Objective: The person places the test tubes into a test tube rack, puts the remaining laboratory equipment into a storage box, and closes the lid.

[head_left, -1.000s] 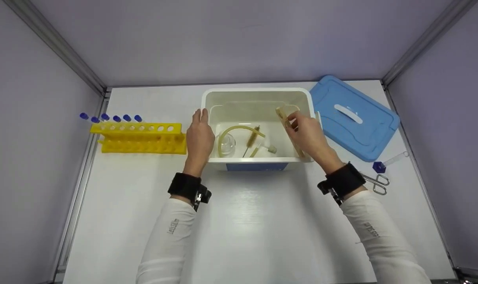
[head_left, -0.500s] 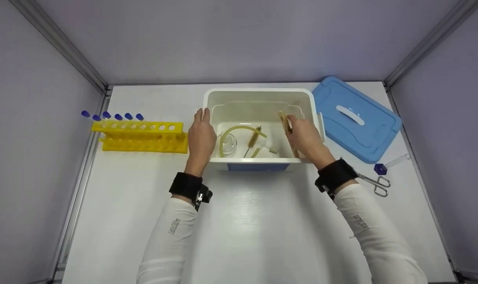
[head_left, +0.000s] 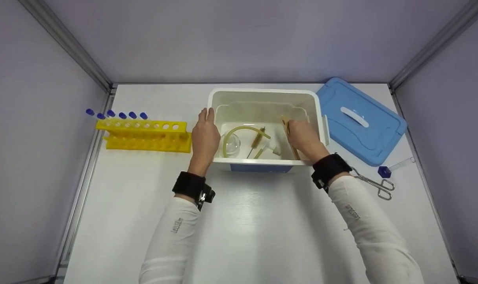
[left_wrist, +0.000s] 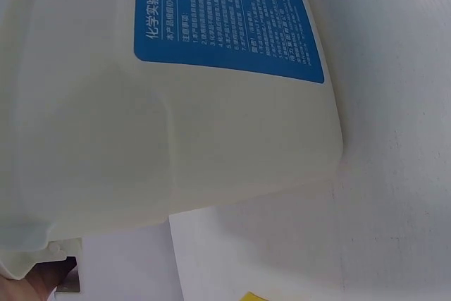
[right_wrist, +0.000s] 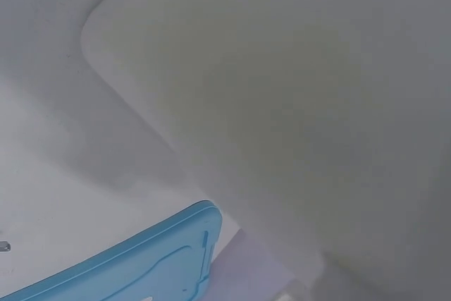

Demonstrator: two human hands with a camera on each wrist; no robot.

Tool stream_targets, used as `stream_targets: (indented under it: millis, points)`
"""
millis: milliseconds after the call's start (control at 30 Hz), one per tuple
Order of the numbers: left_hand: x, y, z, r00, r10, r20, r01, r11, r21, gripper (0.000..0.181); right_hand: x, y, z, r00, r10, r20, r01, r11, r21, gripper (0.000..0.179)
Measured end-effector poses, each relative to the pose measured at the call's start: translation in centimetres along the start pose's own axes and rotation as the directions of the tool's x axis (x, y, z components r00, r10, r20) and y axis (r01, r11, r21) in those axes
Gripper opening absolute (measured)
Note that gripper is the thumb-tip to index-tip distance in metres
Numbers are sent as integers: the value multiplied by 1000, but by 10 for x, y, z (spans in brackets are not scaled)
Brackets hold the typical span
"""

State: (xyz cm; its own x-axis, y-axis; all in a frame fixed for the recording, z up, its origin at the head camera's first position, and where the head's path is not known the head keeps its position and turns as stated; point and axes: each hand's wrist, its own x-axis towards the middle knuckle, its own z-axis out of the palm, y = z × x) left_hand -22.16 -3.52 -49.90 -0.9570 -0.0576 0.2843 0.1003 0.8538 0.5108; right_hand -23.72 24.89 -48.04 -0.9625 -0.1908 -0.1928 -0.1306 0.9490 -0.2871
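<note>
A white plastic box (head_left: 262,162) stands at the back middle of the table in the head view. My left hand (head_left: 205,139) holds its left rim; in the left wrist view, fingers (left_wrist: 35,281) show at the box's side handle. Inside the box at the right, my right hand (head_left: 304,136) grips a wooden test tube holder (head_left: 293,150), which slants down to the front wall. Left of it in the box lie a yellow rubber tube (head_left: 242,127), a round glass vessel (head_left: 233,146), a test tube brush (head_left: 258,139) and a stopper (head_left: 277,150). The right wrist view shows only the box's outside, hiding the fingers.
A yellow test tube rack (head_left: 148,145) with several blue-capped tubes stands at the left. A blue lid (head_left: 361,122) lies right of the box. Before it are a test tube (head_left: 402,163) with a blue base (head_left: 384,172) and metal tongs (head_left: 376,183).
My right hand has moved left and lower into the box with the wooden test tube holder. The left hand has stayed at the box's left rim. The whole head view has shifted slightly.
</note>
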Motion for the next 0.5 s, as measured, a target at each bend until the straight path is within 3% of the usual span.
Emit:
stream_targets:
  millis: [267, 433, 500]
  points:
    - [-1, 1, 1, 1000, -3, 9, 3, 1000, -2, 43, 3, 9, 12, 999, -27, 29, 30, 995, -100, 15]
    - [0, 0, 1, 1000, -2, 4, 2, 1000, -2, 43, 2, 10, 12, 996, 5, 93, -1, 999, -49, 5]
    - [0, 0, 1, 1000, -2, 0, 2, 1000, 0, 43, 1, 10, 10, 995, 9, 104, -8, 1000, -9, 22]
